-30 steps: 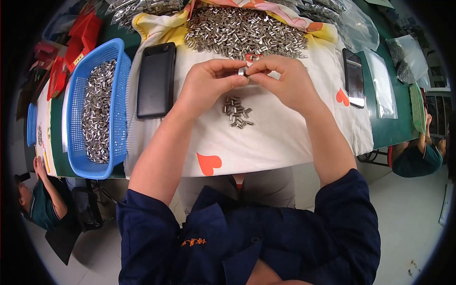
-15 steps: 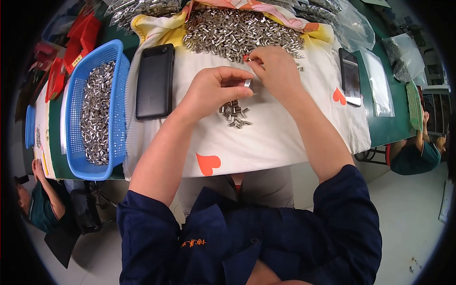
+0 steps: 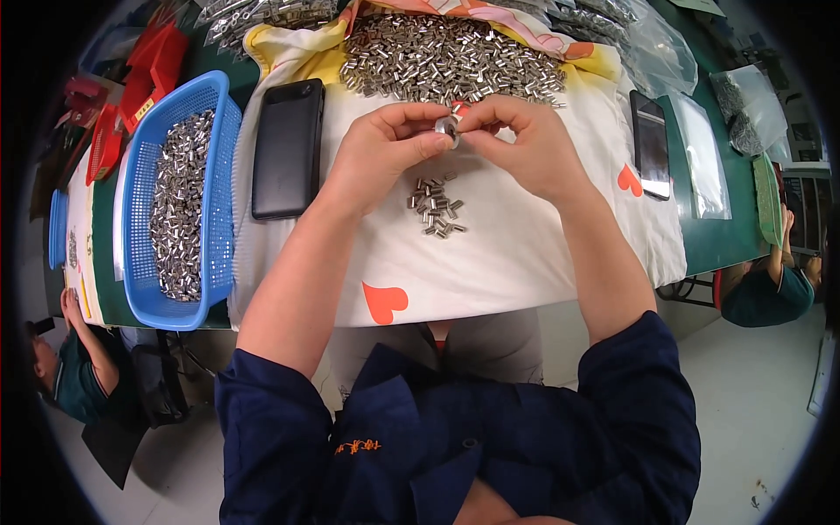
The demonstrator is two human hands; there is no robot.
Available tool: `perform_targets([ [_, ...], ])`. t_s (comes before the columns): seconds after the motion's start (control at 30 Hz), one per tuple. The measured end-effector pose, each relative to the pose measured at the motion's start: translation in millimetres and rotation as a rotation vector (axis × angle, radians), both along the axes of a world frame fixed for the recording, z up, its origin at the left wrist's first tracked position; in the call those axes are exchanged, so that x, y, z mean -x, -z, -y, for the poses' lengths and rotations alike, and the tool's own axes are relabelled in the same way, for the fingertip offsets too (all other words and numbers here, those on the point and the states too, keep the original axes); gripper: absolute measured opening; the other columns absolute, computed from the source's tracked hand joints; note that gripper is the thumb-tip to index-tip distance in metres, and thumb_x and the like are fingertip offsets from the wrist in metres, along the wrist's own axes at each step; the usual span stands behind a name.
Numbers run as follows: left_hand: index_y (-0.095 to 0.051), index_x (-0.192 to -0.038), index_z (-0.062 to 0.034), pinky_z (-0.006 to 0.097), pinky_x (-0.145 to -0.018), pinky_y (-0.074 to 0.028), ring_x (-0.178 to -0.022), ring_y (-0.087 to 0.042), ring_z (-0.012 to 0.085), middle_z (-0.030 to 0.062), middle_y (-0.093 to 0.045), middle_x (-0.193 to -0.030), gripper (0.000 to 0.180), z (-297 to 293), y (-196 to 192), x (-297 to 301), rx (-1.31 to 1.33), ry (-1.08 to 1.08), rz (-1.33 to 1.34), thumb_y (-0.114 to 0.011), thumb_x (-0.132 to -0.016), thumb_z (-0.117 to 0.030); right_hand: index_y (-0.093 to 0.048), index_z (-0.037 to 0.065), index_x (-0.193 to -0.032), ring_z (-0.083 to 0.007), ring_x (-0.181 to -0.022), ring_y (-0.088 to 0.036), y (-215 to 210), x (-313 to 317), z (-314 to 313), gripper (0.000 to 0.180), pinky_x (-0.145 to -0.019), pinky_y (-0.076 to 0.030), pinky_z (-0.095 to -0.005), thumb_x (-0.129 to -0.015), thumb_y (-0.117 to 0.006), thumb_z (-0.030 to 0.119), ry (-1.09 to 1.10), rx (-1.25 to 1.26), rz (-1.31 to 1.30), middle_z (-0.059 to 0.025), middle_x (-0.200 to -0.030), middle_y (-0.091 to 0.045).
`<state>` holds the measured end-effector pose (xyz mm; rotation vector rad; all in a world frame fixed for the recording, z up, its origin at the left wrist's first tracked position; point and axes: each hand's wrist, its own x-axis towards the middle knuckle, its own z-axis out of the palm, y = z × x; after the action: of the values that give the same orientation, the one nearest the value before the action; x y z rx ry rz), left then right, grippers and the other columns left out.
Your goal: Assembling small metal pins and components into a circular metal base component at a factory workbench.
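Between thumb and fingers, my left hand [image 3: 381, 149] grips a round silver metal ring [image 3: 447, 130] with a dark centre. My right hand [image 3: 535, 149] is closed beside it, thumb and forefinger pinched at the ring's right side; whatever small piece they hold is hidden. A bit of red [image 3: 460, 108] shows behind the fingertips. Beyond both hands spreads a large pile of short silver metal sleeves [image 3: 455, 61]. A small heap of the same sleeves [image 3: 433, 208] lies nearer to me on the white cloth [image 3: 499, 262].
To the left stands a blue plastic basket [image 3: 220, 219] with many metal sleeves inside. A black slab-shaped device [image 3: 287, 149] lies beside it, and a phone [image 3: 649, 144] lies at the right. Clear bags [image 3: 700, 157] and red bins [image 3: 149, 74] sit farther out. Other people sit at both sides.
My right hand has come from the pile's edge to the ring, and its fingers now meet it. My left hand has moved slightly away from me, and the ring has turned to show its face.
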<state>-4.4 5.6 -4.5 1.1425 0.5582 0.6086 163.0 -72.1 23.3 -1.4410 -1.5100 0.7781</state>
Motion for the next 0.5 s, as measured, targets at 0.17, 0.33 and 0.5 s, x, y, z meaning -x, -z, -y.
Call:
perform_targets([
  [0.17, -0.056, -0.102, 0.0011, 0.021, -0.071, -0.047, -0.079, -0.058, 0.0103, 0.0069, -0.062, -0.089, 0.028, 1, 0, 1, -0.011, 0.007, -0.029, -0.063, -0.075, -0.002, -0.059, 0.001, -0.078, -0.0146, -0.067, -0.057, -4, 8, 4, 0.01, -0.061, -0.045, -0.0253, -0.069, -0.058, 0.005, 0.051, -0.073, 0.142, -0.0056, -0.072, -0.06],
  [0.33, -0.056, -0.102, 0.0026, 0.021, -0.07, -0.048, -0.078, -0.059, 0.0111, 0.008, -0.062, -0.089, 0.027, 5, -2, -2, -0.079, -0.007, -0.084, -0.062, -0.075, 0.0, -0.059, 0.002, -0.074, -0.0195, -0.065, -0.056, 6, 13, 2, 0.008, -0.06, -0.046, -0.0282, -0.066, -0.058, 0.004, 0.074, -0.427, 0.563, -0.0079, -0.068, -0.057],
  [0.5, -0.057, -0.101, 0.0034, 0.021, -0.07, -0.048, -0.078, -0.059, 0.0111, 0.0079, -0.062, -0.087, 0.027, 5, -5, 0, -0.048, -0.003, -0.042, -0.062, -0.075, 0.0, -0.057, 0.003, -0.072, -0.0097, -0.058, -0.052, 1, 4, 2, 0.008, -0.055, -0.043, -0.0233, -0.069, -0.063, 0.008, 0.044, -0.008, 0.009, -0.0016, -0.065, -0.056],
])
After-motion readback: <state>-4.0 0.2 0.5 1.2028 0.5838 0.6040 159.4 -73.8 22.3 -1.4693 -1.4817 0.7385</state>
